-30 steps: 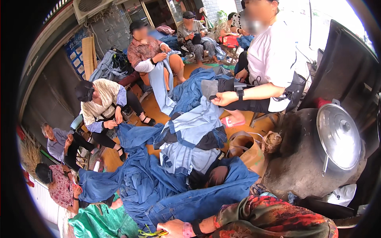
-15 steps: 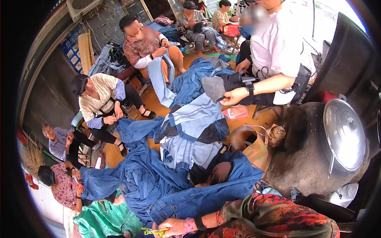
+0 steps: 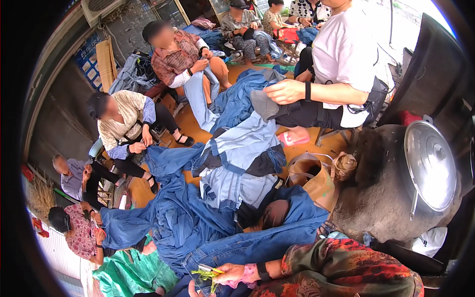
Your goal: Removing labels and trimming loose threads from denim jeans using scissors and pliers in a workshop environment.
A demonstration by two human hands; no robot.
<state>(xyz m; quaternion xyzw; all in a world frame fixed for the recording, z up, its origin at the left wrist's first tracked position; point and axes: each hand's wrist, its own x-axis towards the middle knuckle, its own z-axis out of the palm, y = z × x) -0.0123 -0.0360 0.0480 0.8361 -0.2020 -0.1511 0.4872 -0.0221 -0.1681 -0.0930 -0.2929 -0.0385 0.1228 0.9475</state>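
The right hand [image 3: 232,273] is pinching a small yellow-green tool [image 3: 208,273] over the blue jeans [image 3: 237,252]. The left hand [image 3: 190,288], cut off at the lower edge, is unreadable. A blue sign [image 3: 89,57] is hanging on the wall.

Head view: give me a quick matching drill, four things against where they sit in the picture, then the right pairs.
Things:
1. metal lid
2. green sheet
3. yellow-green tool
4. tan bag

Places:
A. spread at the lower left, beside the pile of blue jeans
B. held in the right hand at the bottom edge
C. on the dark round stove at the right
D. on the floor between the jeans and the stove

Pairs: 1-C, 2-A, 3-B, 4-D
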